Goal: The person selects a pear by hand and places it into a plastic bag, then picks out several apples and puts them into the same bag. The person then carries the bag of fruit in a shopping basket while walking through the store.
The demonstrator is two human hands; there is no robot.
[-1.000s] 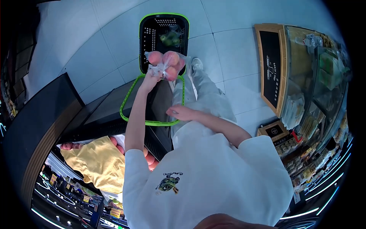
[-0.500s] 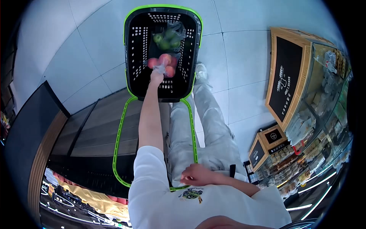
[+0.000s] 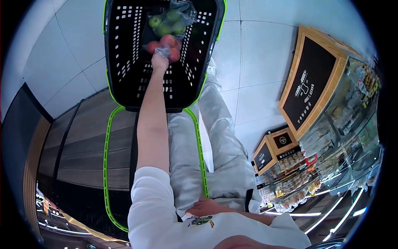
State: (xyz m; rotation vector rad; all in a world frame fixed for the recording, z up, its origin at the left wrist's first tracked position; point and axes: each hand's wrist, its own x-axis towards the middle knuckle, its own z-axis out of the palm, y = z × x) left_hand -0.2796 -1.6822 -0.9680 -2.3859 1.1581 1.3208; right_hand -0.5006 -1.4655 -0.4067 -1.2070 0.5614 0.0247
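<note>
My left hand [image 3: 160,62] reaches down into a black shopping basket [image 3: 124,93] with green trim. It is closed on the gathered top of a clear plastic bag of red apples [image 3: 168,40]. Beyond it in the basket lies another clear bag [image 3: 183,11] with green fruit [image 3: 164,29]. The basket's green handle [image 3: 106,166] is folded out towards my body. My right hand [image 3: 203,206] rests low at my shirt with its fingers curled, over the handle's right side. Whether it grips the handle cannot be seen.
A wood-framed bakery counter [image 3: 313,83] with packaged goods stands on the right. Below it is a smaller wood-framed display [image 3: 273,149]. A dark slatted wooden surface [image 3: 95,145] lies on the left. Pale floor tiles [image 3: 257,54] surround the basket.
The view has shifted, so the basket sits higher, further left and larger. My left hand still holds the apple bag. My right hand now lies lower, partly against my shirt.
</note>
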